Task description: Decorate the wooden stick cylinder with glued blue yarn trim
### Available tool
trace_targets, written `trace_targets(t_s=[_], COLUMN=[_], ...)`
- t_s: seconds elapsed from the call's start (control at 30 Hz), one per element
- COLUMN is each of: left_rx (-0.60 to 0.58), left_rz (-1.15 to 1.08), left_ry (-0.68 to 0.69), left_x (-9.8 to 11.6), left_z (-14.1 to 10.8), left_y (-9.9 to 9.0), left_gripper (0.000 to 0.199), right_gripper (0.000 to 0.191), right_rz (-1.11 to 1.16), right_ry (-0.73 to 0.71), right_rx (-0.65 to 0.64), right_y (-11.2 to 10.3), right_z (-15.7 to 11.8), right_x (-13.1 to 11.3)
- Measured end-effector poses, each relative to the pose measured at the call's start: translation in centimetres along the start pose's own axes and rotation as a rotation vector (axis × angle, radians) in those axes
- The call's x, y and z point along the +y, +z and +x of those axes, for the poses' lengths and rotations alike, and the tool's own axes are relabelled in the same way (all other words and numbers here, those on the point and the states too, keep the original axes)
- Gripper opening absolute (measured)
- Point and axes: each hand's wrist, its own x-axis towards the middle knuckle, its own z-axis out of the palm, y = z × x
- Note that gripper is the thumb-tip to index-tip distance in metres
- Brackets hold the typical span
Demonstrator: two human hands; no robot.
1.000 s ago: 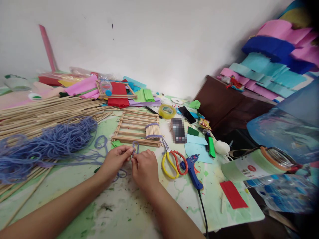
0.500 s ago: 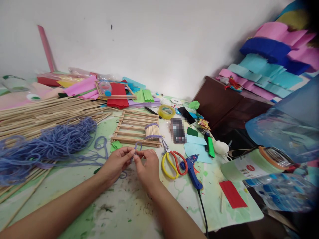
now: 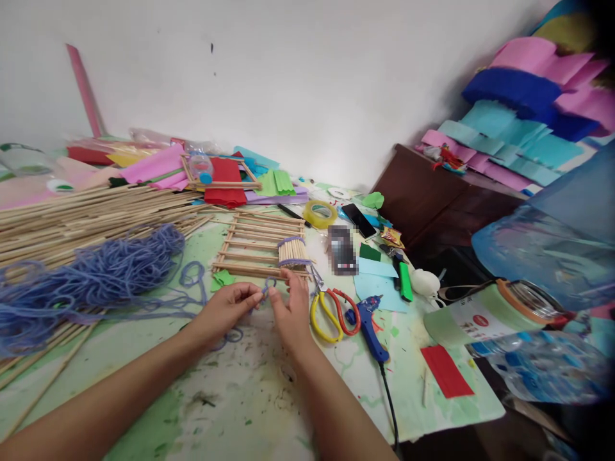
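Purple yarn [image 3: 264, 291] sits pinched in the left hand [image 3: 227, 309], whose slackening could lose it, the right hand [image 3: 291, 315] parted, seemingly empty.

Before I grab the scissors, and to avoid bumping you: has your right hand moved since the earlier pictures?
Yes: judged against the scissors, the right hand has shifted rightward, closer to them, and its fingers reach slightly farther forward.

left fingers [image 3: 250, 299] pinched together | right fingers [image 3: 291, 282] parted, pointing forward
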Motion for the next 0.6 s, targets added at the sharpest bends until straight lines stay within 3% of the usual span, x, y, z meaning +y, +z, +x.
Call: trace_targets(t_s=[0.17, 0.4, 0.6], left_rx=[-0.099, 0.027, 0.151], left_rz=[0.158, 0.285, 0.318], left_ry=[0.093, 0.132, 0.110], left_x=[-0.1, -0.1, -0.1], left_z=[0.3, 1.0, 1.6], left_y=[-0.8, -2.6, -4.3], left_gripper=[0.027, 0.026, 0.029], right_gripper=[0.014, 0.016, 0.018], right_rz=[0.068, 0.024, -0.042], right_ry=[0.072, 0.130, 0.130], right_rx=[-0.217, -0.206, -0.109], right_y=[-0.1, -0.2, -1.3], right_z=[0.5, 0.7, 1.4], right_x=[-0.2, -0.3, 0.0])
